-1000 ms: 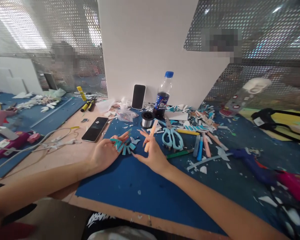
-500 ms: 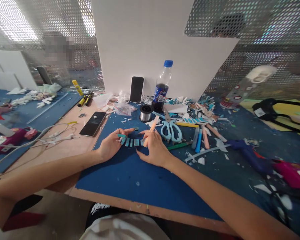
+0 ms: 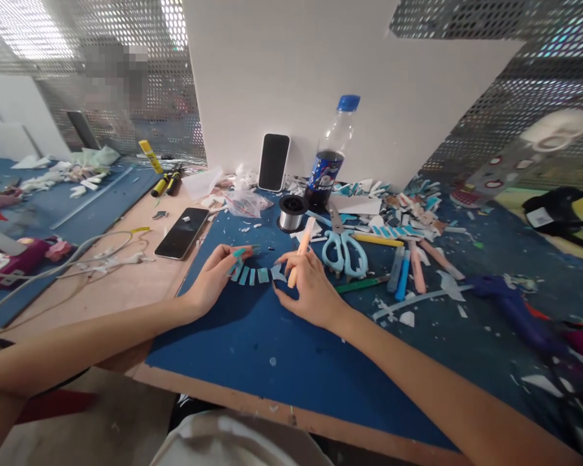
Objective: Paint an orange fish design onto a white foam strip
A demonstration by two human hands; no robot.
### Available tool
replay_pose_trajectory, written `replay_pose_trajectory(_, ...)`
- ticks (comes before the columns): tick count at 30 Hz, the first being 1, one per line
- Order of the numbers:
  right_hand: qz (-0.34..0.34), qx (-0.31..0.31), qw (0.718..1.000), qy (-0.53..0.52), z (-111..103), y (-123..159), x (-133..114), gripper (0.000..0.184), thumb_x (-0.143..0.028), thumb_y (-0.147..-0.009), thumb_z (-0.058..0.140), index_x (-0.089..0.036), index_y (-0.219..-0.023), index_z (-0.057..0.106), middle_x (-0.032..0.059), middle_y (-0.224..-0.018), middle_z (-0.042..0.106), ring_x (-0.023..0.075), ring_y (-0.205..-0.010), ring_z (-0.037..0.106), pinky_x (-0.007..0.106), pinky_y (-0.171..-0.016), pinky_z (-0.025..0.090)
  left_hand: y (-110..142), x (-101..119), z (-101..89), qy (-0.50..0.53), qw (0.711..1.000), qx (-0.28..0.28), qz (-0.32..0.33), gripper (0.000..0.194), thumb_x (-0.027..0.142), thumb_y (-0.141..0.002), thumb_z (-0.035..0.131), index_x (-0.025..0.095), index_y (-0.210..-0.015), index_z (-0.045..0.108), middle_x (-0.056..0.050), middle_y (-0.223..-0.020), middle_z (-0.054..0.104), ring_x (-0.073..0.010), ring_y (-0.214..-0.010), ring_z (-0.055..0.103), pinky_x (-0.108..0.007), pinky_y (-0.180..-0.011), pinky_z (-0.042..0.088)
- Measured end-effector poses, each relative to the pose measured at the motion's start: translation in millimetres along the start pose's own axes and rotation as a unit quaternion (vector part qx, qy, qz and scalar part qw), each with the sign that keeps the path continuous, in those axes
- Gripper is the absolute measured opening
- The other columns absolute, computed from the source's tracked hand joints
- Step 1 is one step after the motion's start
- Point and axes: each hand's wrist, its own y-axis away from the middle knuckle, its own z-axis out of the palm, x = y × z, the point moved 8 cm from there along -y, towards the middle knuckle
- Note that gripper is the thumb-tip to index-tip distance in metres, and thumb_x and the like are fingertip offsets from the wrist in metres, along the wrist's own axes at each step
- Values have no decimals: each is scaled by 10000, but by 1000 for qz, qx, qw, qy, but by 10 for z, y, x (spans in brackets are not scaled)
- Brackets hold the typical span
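Grip: narrow at both hands. Left hand [image 3: 211,278] pinches one end of the row [image 3: 263,276] of small teal pieces; right hand [image 3: 315,294] holds the stick [image 3: 305,244] between its fingers, fingertips at or beside the pale end piece [image 3: 278,273]. Whether they press on it cannot be told. Row curves between the hands, over the mat [image 3: 252,343]; whether it touches the mat is unclear, as is what joins the pieces.

Risks, as judged: a pull by either hand could part a weak join or bend the curve. Right hand carries the stick as well, so a finger shift could drop it or let it knock the end piece. Scissors [image 3: 337,251] and spool [image 3: 291,213] lie near the right hand; a wide sweep could catch them or tip the bottle [image 3: 323,175] behind.
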Motion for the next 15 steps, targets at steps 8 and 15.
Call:
replay_pose_trajectory(8,-2,42,999,-5,-123,16,68,343,-236,-743,593,-226,-938,311,103,-1013,570,257,-924,532,557,-933,344,189,307,-146,-207,942,80,253,211,202,-832,543,232,-971,387,-74,-1308,419,-199,-1291,347,-435,-1054,297)
replay_pose_trajectory(15,-111,101,951,-270,-483,164,-397,215,-167,-807,545,-213,-656,399,-38,-487,502,112,-476,469,283,-563,388,724,527,354,-484,693,-11,535,344,341,-901,427,167,-1194,379,-160,-1211,461,-264,-1155,432,-478,-975,347)
